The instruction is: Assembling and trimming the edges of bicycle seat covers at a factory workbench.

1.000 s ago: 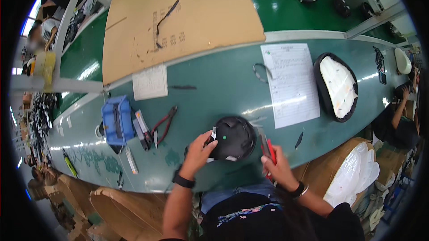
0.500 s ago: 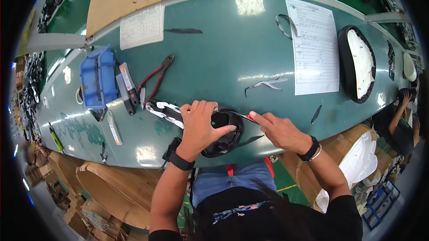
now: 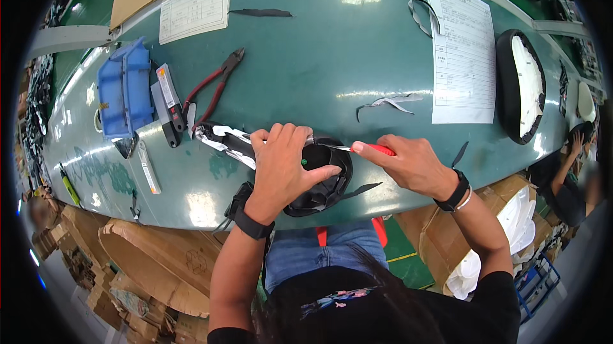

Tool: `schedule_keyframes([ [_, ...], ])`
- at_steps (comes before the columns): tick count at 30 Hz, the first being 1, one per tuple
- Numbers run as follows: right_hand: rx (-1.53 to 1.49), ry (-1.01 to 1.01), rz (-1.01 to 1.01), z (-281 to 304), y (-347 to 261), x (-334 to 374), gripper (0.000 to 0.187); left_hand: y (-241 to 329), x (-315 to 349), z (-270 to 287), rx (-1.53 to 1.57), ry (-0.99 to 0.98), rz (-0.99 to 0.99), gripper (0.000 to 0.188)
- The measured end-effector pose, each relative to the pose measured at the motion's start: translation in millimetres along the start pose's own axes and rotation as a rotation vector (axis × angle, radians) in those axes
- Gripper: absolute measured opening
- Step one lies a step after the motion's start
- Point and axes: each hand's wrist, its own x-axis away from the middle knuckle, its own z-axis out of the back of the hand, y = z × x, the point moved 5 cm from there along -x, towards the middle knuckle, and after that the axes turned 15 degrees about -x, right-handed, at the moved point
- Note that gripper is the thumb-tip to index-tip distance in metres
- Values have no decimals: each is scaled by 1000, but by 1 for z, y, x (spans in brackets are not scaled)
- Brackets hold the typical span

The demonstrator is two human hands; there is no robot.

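Nearest to you, just past your lap (image 3: 325, 254), the black piece (image 3: 303, 205) lies a little below the middle of the frame, with its round hollow end on the right. Its long side seems to slant up to the left, where white edges show, but your left hand (image 3: 284, 159) hides the join. That hand is the nearer one: it lies right over the piece, four fingers side by side at the top, thumb stretched away across the hollow. I cannot tell how hard they grip. Your right hand (image 3: 412, 164) is off to the right, beside the piece, its fingers wrapped tight around a red-handled tool (image 3: 383, 150). The tool points left, at the hollow's top rim, close to your left fingertips; I cannot tell if its tip touches. A dark strip (image 3: 364, 190) sticks out at the hollow's right. Farther up, a pale strip (image 3: 394, 101) lies right of the middle, and red-handled pliers (image 3: 231, 63) sit at the upper left, beside a blue box (image 3: 126, 92).
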Motion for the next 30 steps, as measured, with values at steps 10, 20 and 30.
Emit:
schedule_keyframes([
  [10, -44, -15, -40, -16, 3, 12, 75, -1, 1, -1, -17, 15, -3, 68],
  [20, -164, 35, -456, -52, -41, 59, 72, -1, -1, -1, 3, 44, 7, 67],
  [30, -270, 462, -89, -31, -31, -41, 68, 4, -1, -2, -28, -34, 22, 58],
])
